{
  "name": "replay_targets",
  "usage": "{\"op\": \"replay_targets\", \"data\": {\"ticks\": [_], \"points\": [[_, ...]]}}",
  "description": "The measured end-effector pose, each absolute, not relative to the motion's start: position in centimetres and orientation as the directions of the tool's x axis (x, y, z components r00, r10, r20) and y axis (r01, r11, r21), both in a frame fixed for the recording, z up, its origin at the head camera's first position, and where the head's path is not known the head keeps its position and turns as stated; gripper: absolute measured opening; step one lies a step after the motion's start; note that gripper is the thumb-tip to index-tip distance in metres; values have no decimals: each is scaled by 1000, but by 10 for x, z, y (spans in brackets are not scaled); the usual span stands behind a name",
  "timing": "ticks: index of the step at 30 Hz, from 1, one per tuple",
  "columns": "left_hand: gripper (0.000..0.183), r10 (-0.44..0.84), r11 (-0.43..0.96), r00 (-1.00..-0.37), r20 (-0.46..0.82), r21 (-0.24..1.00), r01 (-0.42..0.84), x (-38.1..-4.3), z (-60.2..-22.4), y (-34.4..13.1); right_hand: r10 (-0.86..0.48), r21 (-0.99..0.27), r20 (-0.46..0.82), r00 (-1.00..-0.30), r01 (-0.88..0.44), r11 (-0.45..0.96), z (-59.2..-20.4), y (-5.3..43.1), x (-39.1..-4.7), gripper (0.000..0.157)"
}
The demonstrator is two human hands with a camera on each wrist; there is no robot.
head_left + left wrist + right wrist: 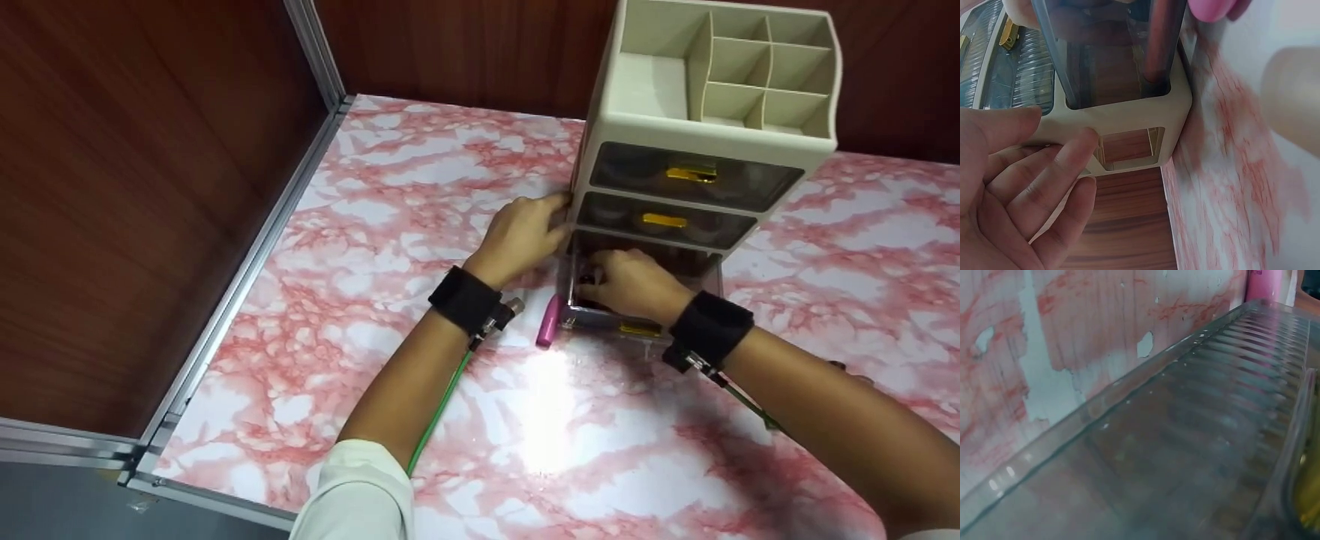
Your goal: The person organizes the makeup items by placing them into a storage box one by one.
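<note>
A cream drawer organizer (720,131) has its clear bottom drawer (600,319) pulled out. My right hand (637,285) reaches into that drawer, with thumb and fingers pinching a small dark object (587,278) whose kind I cannot tell. My left hand (521,232) rests at the organizer's left side, and in the left wrist view its loosely bent fingers (1072,154) lie along the cream frame. Through the drawer wall a reddish-brown stick-like item (1159,42) shows. A pink tube (550,321) lies on the table beside the drawer's left front corner.
Two upper drawers with gold handles (691,174) are closed, below a compartmented top (652,82). Marbled red-and-white table surface (397,292) surrounds the organizer. Wooden panels (465,52) stand behind and left. A small dark item (838,365) shows partly behind the right forearm.
</note>
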State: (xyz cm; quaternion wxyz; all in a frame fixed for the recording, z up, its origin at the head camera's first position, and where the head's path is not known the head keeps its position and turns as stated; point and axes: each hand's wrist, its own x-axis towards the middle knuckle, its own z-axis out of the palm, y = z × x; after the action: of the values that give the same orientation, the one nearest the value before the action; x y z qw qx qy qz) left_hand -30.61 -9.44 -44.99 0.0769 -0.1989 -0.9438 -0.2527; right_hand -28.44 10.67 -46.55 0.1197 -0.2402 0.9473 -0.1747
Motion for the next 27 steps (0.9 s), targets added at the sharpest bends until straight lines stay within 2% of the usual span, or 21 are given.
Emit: {"op": "replay_targets", "data": {"ticks": [13,22,27], "points": [[41,338,790,-913,228,458,407,-306,-448,-93,-520,-394,-97,-849,-447,803,-463,116,-279,46],[43,334,785,-916,221,472,400,-306,-449,-94,-541,-321,-6,-841,-510,798,-443,144,-263,35],[43,336,783,-914,229,471,405,-307,-451,-95,-539,-287,16,-842,-520,805,-430,166,-254,36]]}}
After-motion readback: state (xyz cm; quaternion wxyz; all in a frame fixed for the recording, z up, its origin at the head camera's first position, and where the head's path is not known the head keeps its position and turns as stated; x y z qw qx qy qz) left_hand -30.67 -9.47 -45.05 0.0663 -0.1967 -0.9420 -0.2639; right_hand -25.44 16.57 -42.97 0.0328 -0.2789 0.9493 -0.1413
